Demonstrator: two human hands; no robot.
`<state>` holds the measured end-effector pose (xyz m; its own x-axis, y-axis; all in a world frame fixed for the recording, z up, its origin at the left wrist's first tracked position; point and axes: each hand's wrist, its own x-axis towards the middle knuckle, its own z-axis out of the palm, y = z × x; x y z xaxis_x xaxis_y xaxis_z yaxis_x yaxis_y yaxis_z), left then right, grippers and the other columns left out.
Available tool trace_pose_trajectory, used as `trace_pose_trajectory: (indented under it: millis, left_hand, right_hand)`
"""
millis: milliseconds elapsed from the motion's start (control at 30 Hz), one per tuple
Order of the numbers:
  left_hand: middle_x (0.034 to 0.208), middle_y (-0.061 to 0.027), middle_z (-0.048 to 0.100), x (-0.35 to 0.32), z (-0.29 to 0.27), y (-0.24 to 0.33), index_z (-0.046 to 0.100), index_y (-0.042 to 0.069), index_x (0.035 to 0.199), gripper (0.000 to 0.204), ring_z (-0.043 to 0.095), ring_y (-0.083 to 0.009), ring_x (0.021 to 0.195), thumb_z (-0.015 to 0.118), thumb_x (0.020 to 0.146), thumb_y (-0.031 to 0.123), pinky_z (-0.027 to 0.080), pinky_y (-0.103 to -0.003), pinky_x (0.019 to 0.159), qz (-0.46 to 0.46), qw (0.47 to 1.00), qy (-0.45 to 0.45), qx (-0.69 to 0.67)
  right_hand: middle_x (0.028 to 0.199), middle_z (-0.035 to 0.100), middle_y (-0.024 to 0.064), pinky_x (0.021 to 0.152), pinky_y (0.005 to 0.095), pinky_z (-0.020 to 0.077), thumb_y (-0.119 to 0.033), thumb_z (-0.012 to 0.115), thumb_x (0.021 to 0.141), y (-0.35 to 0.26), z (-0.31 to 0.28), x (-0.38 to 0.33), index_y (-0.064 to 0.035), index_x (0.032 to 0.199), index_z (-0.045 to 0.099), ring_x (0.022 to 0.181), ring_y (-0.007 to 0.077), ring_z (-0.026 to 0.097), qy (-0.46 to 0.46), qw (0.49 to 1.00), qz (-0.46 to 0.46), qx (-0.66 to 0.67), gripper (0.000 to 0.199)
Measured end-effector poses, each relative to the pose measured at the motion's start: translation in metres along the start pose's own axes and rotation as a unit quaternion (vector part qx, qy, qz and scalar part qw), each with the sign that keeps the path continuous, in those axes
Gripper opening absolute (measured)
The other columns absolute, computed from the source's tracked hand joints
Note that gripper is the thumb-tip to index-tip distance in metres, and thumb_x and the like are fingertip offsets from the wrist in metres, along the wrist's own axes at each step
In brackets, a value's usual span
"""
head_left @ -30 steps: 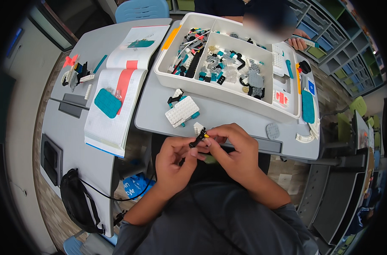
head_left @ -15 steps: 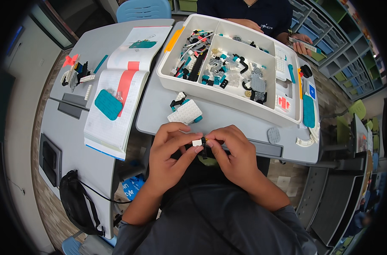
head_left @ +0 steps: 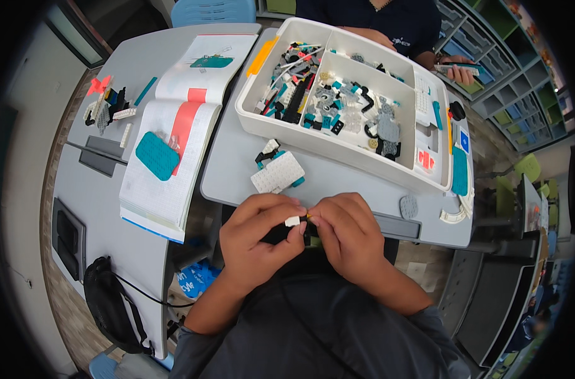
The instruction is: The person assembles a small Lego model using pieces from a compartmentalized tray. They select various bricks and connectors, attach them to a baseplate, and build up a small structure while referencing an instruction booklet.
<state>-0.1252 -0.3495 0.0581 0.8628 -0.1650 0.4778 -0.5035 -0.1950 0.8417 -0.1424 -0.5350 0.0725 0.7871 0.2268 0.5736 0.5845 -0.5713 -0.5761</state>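
Observation:
Close to my body, just off the table's near edge, my left hand (head_left: 256,237) pinches a small white building brick (head_left: 292,222). My right hand (head_left: 349,234) has thumb and forefinger closed on a small dark piece beside that brick, with a speck of yellow showing at the fingertips. The brick and the dark piece appear joined; the fingers hide much of them. Just beyond my left hand lies a part-built model (head_left: 278,172) with a white studded plate, black and teal pieces.
A large white sorting tray (head_left: 325,149) of loose bricks stands ahead. An open booklet (head_left: 145,205) lies to the left with a teal plate (head_left: 157,156) on it, near another small model (head_left: 107,107). A grey rounded plate (head_left: 409,206) sits at right. Across the table a person holds bricks.
Both hands stay together but have dipped slightly lower in the picture. The held dark piece is now more hidden behind my fingers. Across the table, the person's held part has tilted.

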Motion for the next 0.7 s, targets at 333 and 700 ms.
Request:
trace_pose_trajectory:
  millis: [333, 700]
  left_hand:
    - [0.117, -0.0168, 0.062, 0.002, -0.061, -0.016, 0.070, -0.007, 0.111, 0.019, 0.072, -0.0254, 0.097, 0.067, 0.093, -0.002, 0.063, -0.036, 0.081, -0.086, 0.975, 0.142, -0.146]
    - [0.125, -0.0175, 0.064, -0.002, -0.048, -0.027, 0.063, -0.006, 0.122, 0.026, 0.071, -0.0331, 0.113, 0.063, 0.097, -0.002, 0.058, -0.039, 0.100, -0.173, 0.920, 0.110, -0.334]
  right_hand:
    - [0.095, 0.072, 0.0154, 0.079, 0.0419, 0.0544, 0.005, 0.072, 0.085, 0.020, -0.032, 0.071, 0.0012, 0.098, 0.070, 0.086, 0.0341, 0.067, 0.126, 0.980, 0.023, -0.152, 0.014]
    - [0.101, 0.074, 0.0266, 0.091, 0.0459, 0.0569, -0.007, 0.067, 0.084, 0.190, 0.032, 0.236, 0.0002, 0.112, 0.076, 0.096, 0.0378, 0.073, -0.015, 0.952, 0.055, -0.302, 0.030]
